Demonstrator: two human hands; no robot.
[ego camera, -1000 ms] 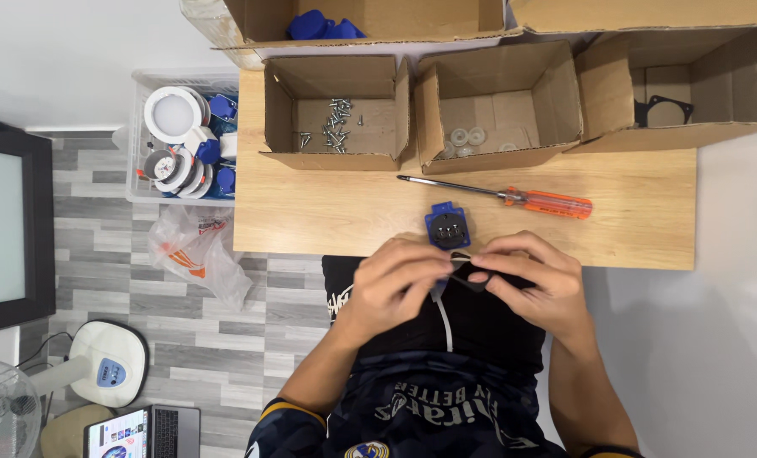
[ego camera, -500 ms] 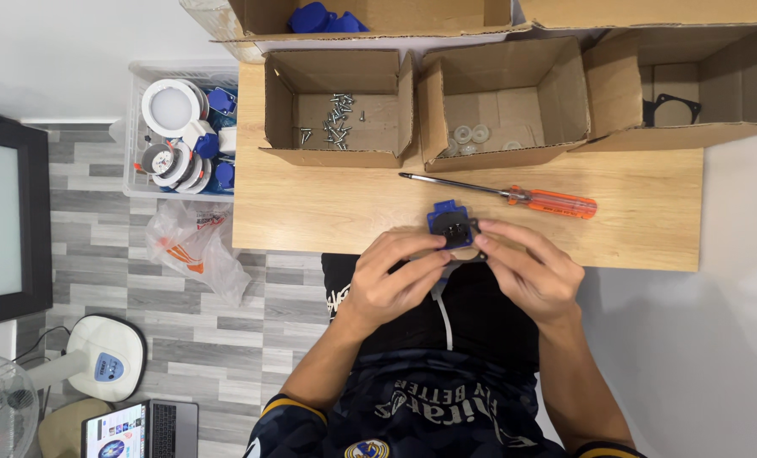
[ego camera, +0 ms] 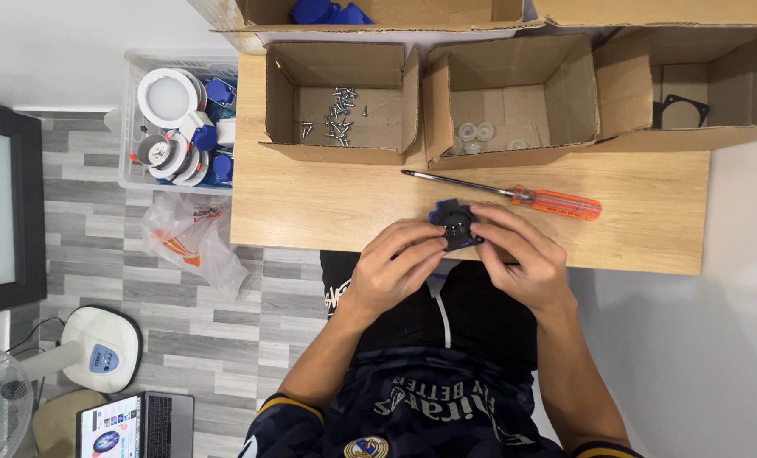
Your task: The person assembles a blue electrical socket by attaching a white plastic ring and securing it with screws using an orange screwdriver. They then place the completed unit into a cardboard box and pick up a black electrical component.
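A small blue socket part (ego camera: pixel 453 222) with a black face is gripped between both hands at the near edge of the wooden table (ego camera: pixel 311 203). My left hand (ego camera: pixel 395 267) pinches it from the left. My right hand (ego camera: pixel 521 256) covers its right side, thumb and fingers on the black piece. An orange-handled screwdriver (ego camera: pixel 514 195) lies on the table just beyond my hands, tip pointing left.
Three open cardboard boxes stand at the table's far side: one with screws (ego camera: pixel 336 114), one with clear washers (ego camera: pixel 476 134), one with a black gasket (ego camera: pixel 680 108). A clear bin (ego camera: pixel 179 123) of round white and blue parts and a plastic bag (ego camera: pixel 187 242) are at the left.
Both hands have moved up from my lap onto the table's near edge, bringing the black piece against the blue part. The screwdriver has not moved.
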